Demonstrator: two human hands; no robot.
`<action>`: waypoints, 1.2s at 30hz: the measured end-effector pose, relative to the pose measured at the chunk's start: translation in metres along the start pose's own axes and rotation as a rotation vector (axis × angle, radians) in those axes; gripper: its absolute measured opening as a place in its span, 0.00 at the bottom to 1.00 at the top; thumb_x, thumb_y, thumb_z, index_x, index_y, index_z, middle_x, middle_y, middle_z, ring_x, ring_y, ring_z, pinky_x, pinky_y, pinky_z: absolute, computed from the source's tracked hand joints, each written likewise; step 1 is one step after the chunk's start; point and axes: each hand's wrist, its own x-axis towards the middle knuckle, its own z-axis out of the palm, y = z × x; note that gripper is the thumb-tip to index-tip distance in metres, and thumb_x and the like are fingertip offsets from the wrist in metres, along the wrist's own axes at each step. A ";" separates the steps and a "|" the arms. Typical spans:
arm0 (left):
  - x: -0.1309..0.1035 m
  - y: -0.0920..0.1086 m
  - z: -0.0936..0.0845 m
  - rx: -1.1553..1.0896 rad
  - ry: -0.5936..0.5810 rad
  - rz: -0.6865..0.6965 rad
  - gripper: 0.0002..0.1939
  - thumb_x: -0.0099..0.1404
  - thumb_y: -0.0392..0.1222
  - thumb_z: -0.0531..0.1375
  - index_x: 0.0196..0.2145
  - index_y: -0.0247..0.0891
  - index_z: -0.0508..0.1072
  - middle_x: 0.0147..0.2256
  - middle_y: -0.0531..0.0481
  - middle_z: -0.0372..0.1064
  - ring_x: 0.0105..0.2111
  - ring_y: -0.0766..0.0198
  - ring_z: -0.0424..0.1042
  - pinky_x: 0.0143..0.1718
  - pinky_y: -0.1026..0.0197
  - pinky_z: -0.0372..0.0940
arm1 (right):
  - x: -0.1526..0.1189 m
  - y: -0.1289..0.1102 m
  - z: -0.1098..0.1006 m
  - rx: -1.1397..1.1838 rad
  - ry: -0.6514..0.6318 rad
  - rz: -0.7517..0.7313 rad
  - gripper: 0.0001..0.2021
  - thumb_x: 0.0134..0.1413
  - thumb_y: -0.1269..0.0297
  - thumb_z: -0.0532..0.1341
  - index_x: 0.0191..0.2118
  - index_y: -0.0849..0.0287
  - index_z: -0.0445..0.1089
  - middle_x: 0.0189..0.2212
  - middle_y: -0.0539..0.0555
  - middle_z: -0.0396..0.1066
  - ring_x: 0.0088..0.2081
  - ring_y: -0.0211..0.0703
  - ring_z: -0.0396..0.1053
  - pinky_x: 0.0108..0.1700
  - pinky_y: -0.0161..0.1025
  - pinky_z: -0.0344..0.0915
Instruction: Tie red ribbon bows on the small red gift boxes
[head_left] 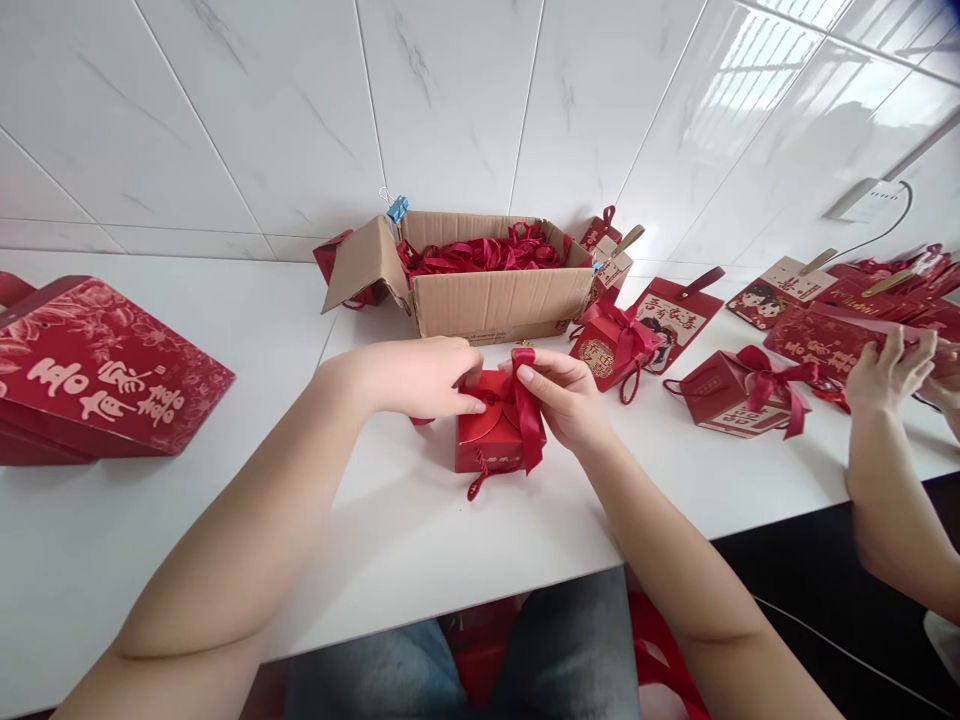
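Note:
A small red gift box (487, 428) stands on the white table in front of me, with a twisted red cord hanging at its front. Between the thumb and fingers of my right hand (564, 396) is a dark red satin ribbon (531, 425), looped up over the box's top right side; its tail hangs down the front. My left hand (427, 378) reaches over the box's top left, thumb and fingers closed on the ribbon near the middle of the lid. Part of the ribbon under my left fingers is hidden.
Behind the gift box is an open cardboard box (495, 305) full of red ribbons. Finished-looking red boxes with bows (611, 345) stand to the right. Large red printed packages (112, 375) lie at left. A co-worker's hands (889, 365) handle a red package at far right.

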 end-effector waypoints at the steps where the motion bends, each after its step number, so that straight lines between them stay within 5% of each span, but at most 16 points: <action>1: -0.001 0.001 -0.001 -0.004 0.034 0.021 0.18 0.58 0.57 0.57 0.36 0.41 0.71 0.41 0.46 0.71 0.28 0.62 0.72 0.26 0.62 0.59 | 0.000 0.000 0.000 -0.005 -0.007 -0.001 0.07 0.48 0.59 0.69 0.36 0.47 0.78 0.36 0.48 0.78 0.39 0.42 0.75 0.47 0.45 0.72; 4: -0.003 0.008 -0.003 -0.082 0.171 0.084 0.21 0.63 0.59 0.51 0.43 0.43 0.71 0.46 0.48 0.70 0.33 0.62 0.72 0.28 0.63 0.61 | 0.000 0.001 0.001 -0.032 -0.020 -0.015 0.08 0.48 0.60 0.69 0.37 0.47 0.78 0.37 0.48 0.78 0.41 0.43 0.75 0.47 0.45 0.71; 15: 0.000 0.019 -0.001 -0.238 0.387 0.134 0.12 0.60 0.49 0.59 0.33 0.42 0.80 0.27 0.52 0.75 0.25 0.66 0.69 0.26 0.64 0.61 | 0.001 -0.002 -0.003 -0.226 -0.028 -0.075 0.08 0.47 0.61 0.69 0.36 0.53 0.74 0.33 0.49 0.75 0.36 0.40 0.71 0.42 0.42 0.70; 21: 0.002 0.021 0.002 -0.236 0.423 0.122 0.08 0.58 0.44 0.60 0.30 0.40 0.79 0.24 0.53 0.74 0.25 0.66 0.69 0.27 0.64 0.62 | 0.002 -0.006 -0.002 -0.287 -0.006 -0.080 0.14 0.45 0.60 0.70 0.33 0.55 0.64 0.31 0.48 0.70 0.36 0.38 0.70 0.39 0.38 0.69; 36: 0.004 0.025 0.005 -0.269 0.474 0.129 0.08 0.59 0.44 0.61 0.30 0.39 0.77 0.29 0.51 0.75 0.29 0.64 0.71 0.31 0.62 0.65 | -0.004 -0.012 -0.009 -0.523 -0.055 -0.115 0.16 0.49 0.64 0.67 0.45 0.52 0.73 0.47 0.53 0.73 0.52 0.47 0.69 0.58 0.48 0.63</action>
